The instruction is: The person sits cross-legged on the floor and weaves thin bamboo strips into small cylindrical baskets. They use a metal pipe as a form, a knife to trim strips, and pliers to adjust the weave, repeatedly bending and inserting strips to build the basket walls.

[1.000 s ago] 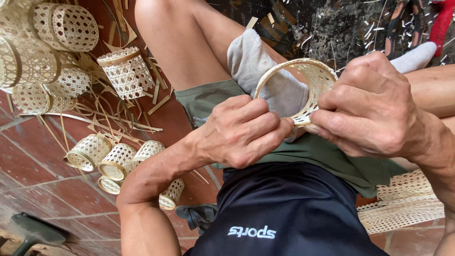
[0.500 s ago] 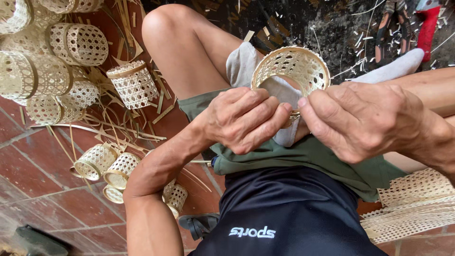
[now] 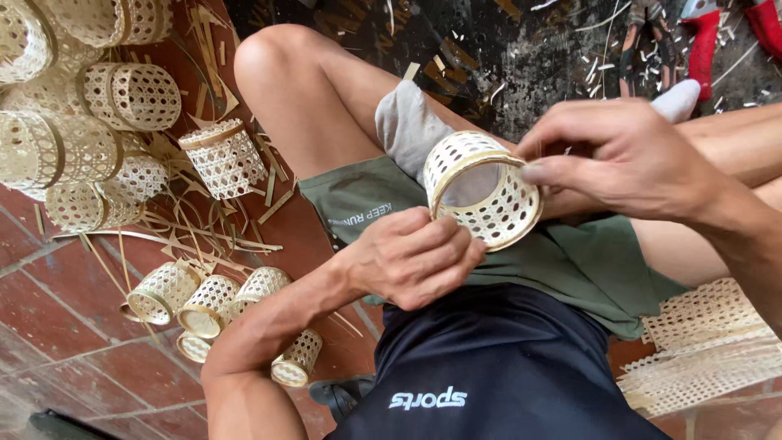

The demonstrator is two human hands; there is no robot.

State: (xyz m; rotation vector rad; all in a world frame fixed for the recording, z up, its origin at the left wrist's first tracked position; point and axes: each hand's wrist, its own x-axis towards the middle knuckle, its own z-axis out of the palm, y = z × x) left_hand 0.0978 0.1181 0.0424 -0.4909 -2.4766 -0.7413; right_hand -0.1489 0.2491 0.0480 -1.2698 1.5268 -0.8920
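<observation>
- Holding a small woven basket over our lap, we keep it tilted on its side, above the green shorts.
- Our left hand grips its lower edge, fingers curled together against the weave.
- Our right hand pinches the upper rim, fingers clamped on it.
- Finished baskets lie on the brick floor to our left; woven sheets lie to our right.

Woven baskets, bamboo strips, mesh sheets.
</observation>
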